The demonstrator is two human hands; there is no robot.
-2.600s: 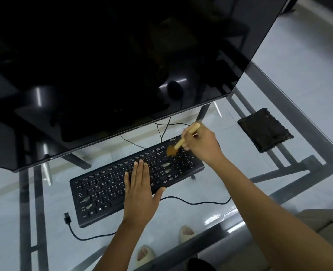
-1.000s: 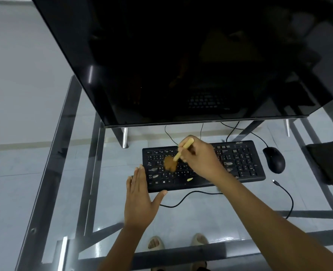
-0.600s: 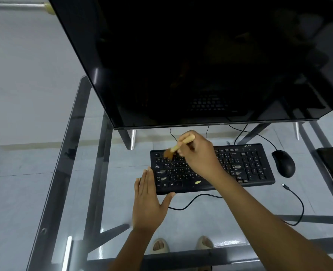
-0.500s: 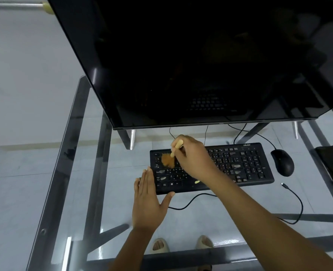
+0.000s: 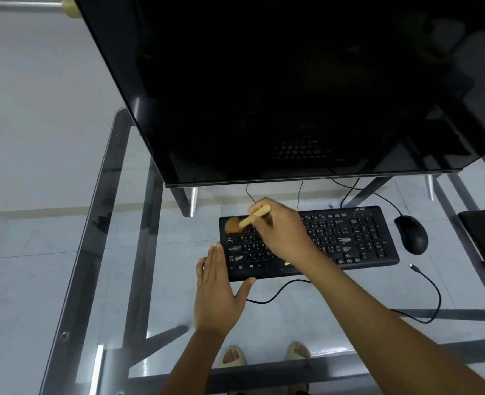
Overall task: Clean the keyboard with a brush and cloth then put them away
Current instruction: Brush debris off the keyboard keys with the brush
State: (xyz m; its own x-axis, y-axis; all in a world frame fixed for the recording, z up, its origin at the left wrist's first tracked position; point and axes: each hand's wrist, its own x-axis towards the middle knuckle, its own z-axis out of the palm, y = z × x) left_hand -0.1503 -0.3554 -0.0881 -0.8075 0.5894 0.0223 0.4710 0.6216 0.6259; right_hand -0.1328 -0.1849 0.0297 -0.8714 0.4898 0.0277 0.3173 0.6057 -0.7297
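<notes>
Black flat plastic keyboard [image 5: 349, 238]: right hand [image 5: 284, 232] gripping tan wooden brush [image 5: 244, 222] sweeps up to ten o'clock corner; left hand [image 5: 217, 292] stays flat, fingers straight.

Keyboard [image 5: 349, 240], black: "acer" logo in pale lettering at its far right corner. Keycaps carry white legends; Q, W, A, S, Z, X, C, "Caps" and "Ctrl" legible at the left end, a Windows mark on the bottom row. Remaining legends too small to read.
</notes>
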